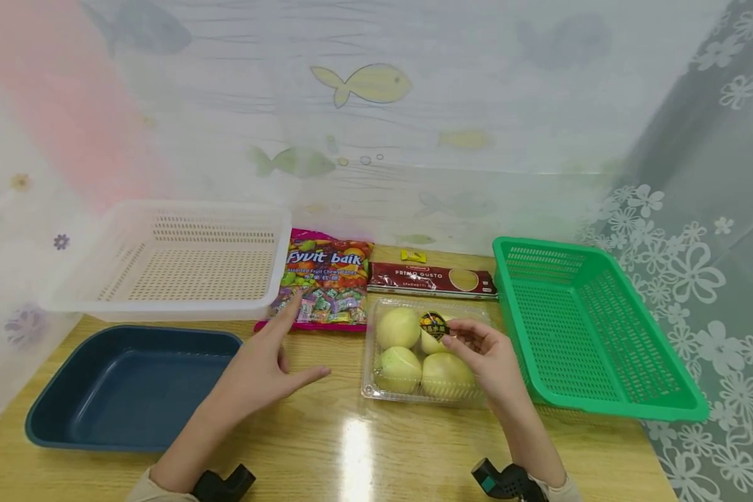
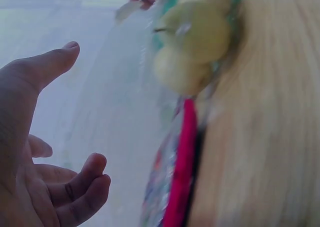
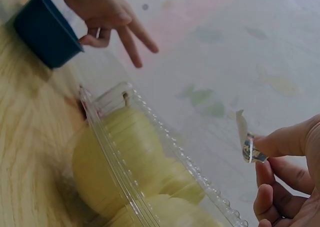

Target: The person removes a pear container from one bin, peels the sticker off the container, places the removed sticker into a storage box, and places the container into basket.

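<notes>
My right hand (image 1: 486, 352) pinches a small black label (image 1: 435, 325) with coloured print between thumb and fingertips. In the right wrist view the label (image 3: 250, 147) looks peeled, its pale underside curling up, held apart from the box. Below it a clear plastic box (image 1: 369, 392) holds several round yellow-green fruits (image 1: 398, 369). To the left, my left hand (image 1: 263, 369) hovers with fingers spread and thumb out, holding nothing. Its index fingertip overlaps the lower edge of the candy bag (image 1: 329, 279) in the head view.
A white basket (image 1: 279, 279) stands at back left, with a dark blue basin (image 1: 132, 390) in front of it. On the right is a green basket (image 1: 565, 328). Behind the fruit box lie a spaghetti pack (image 1: 429, 279) and a small yellow packet (image 1: 413, 256), before a fish-patterned curtain (image 1: 376, 84).
</notes>
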Demonstrator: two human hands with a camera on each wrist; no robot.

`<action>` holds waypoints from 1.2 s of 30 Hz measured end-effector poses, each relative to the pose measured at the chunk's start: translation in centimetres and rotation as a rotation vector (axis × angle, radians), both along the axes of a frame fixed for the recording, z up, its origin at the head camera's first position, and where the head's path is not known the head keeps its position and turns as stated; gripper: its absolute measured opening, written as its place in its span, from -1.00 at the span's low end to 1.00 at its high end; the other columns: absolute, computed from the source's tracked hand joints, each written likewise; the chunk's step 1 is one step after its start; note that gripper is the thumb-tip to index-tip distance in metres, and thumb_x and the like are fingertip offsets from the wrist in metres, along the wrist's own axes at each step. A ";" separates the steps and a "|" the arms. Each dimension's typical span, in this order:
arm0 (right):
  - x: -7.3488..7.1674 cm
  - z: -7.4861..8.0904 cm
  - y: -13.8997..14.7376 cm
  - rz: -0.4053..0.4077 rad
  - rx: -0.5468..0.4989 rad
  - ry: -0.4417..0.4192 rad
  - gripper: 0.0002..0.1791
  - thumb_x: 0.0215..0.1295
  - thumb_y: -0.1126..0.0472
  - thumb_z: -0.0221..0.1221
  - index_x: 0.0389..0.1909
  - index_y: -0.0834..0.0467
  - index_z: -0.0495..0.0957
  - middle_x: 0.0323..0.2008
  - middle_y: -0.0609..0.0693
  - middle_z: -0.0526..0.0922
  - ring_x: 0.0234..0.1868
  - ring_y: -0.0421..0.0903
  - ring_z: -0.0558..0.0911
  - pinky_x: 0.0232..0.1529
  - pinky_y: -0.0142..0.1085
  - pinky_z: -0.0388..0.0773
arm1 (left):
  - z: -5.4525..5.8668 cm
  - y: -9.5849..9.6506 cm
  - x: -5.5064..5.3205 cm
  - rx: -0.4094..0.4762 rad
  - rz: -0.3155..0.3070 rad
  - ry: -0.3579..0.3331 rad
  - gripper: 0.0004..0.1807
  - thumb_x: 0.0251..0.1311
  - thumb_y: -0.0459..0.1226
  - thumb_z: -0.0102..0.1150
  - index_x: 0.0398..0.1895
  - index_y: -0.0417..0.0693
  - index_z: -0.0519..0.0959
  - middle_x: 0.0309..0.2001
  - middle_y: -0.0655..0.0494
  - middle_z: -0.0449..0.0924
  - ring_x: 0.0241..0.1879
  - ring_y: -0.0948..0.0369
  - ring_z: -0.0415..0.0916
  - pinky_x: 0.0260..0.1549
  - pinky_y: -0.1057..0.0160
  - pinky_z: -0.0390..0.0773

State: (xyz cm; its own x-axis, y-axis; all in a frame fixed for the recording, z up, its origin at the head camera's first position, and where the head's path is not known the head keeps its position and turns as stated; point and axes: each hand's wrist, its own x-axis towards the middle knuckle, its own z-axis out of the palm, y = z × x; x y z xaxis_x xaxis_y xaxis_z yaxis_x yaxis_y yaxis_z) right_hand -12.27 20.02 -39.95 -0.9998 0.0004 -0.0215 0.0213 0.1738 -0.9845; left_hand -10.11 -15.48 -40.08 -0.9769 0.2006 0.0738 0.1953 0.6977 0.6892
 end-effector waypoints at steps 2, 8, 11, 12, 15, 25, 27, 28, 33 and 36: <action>0.0 0.0 -0.1 0.013 0.007 0.015 -0.67 0.43 0.35 0.35 0.14 0.40 0.64 -0.11 -0.04 0.66 -0.12 -0.15 0.60 -0.15 -0.37 0.59 | 0.8 -1.3 0.3 -0.027 0.043 0.030 0.33 0.13 0.33 0.46 0.75 0.41 -0.25 -0.39 0.14 0.57 -0.59 0.25 0.40 -0.62 0.26 0.45; -0.2 0.1 -0.9 0.057 -0.011 0.047 -0.68 0.40 0.40 0.34 0.10 0.45 0.64 -0.16 -0.06 0.66 -0.15 -0.16 0.59 -0.15 -0.40 0.59 | 2.1 -5.6 1.1 -0.050 0.138 0.084 0.31 0.22 0.22 0.47 0.74 0.38 -0.33 -0.52 0.18 0.49 -0.52 0.25 0.45 -0.50 0.26 0.48; -0.2 0.1 -1.4 0.066 -0.034 0.053 -0.69 0.38 0.42 0.35 0.08 0.47 0.64 -0.19 -0.09 0.66 -0.17 -0.17 0.58 -0.16 -0.41 0.57 | 2.1 -7.9 1.5 -0.047 0.174 0.101 0.28 0.25 0.14 0.49 0.74 0.37 -0.31 -0.52 0.17 0.52 -0.54 0.28 0.46 -0.51 0.28 0.47; -0.3 0.1 -1.6 0.067 -0.040 0.054 -0.69 0.38 0.42 0.35 0.08 0.47 0.64 -0.20 -0.10 0.66 -0.17 -0.18 0.58 -0.17 -0.42 0.57 | 2.0 -8.6 1.7 -0.045 0.189 0.109 0.27 0.26 0.11 0.49 0.75 0.36 -0.29 -0.49 0.15 0.54 -0.54 0.29 0.46 -0.52 0.28 0.46; -0.3 0.0 -1.9 0.066 -0.053 0.063 -0.70 0.36 0.44 0.35 0.06 0.48 0.64 -0.23 -0.12 0.67 -0.19 -0.19 0.57 -0.20 -0.43 0.54 | 1.7 -10.6 2.1 -0.042 0.233 0.132 0.24 0.29 0.05 0.48 0.75 0.34 -0.26 -0.24 0.05 0.62 -0.54 0.30 0.46 -0.51 0.31 0.45; -0.3 0.3 -3.2 0.124 -0.047 0.082 -0.70 0.35 0.41 0.38 0.05 0.44 0.66 -0.18 0.00 0.69 -0.18 -0.18 0.57 -0.21 -0.44 0.52 | 0.5 -17.2 4.4 -0.115 0.383 0.089 0.16 0.39 0.06 0.37 0.74 0.31 -0.31 0.41 -0.25 0.43 -0.51 0.39 0.47 -0.54 0.38 0.35; -0.3 0.3 -3.5 0.131 -0.044 0.085 -0.71 0.36 0.41 0.37 0.05 0.43 0.67 -0.17 -0.01 0.68 -0.18 -0.18 0.56 -0.20 -0.43 0.52 | 0.3 -18.4 5.0 -0.134 0.426 0.071 0.14 0.41 0.07 0.34 0.75 0.24 -0.29 0.42 -0.29 0.42 -0.55 0.39 0.46 -0.56 0.38 0.32; -0.3 0.4 -3.6 0.135 -0.041 0.088 -0.71 0.36 0.41 0.37 0.05 0.43 0.67 -0.17 -0.01 0.68 -0.18 -0.17 0.56 -0.20 -0.43 0.52 | 0.2 -18.9 5.2 -0.143 0.447 0.071 0.13 0.42 0.07 0.33 0.75 0.19 -0.27 0.52 -0.30 0.33 -0.57 0.39 0.46 -0.58 0.39 0.31; -0.5 0.6 -4.1 0.154 -0.024 0.114 -0.72 0.36 0.40 0.37 0.04 0.40 0.68 -0.17 0.02 0.66 -0.18 -0.16 0.56 -0.20 -0.42 0.51 | -0.3 -21.1 6.7 -0.163 0.508 0.027 0.11 0.47 0.05 0.27 0.74 0.07 -0.31 0.70 -0.29 -0.19 -0.69 0.26 0.38 -0.63 0.32 0.26; -0.5 0.8 -4.3 0.170 -0.017 0.133 -0.72 0.36 0.39 0.38 0.04 0.40 0.69 -0.16 0.03 0.66 -0.17 -0.16 0.56 -0.20 -0.42 0.51 | -0.9 -22.1 7.6 -0.164 0.514 -0.018 0.15 0.46 0.05 0.30 0.73 0.11 -0.37 0.69 -0.35 -0.34 -0.75 0.13 0.26 -0.68 0.24 0.23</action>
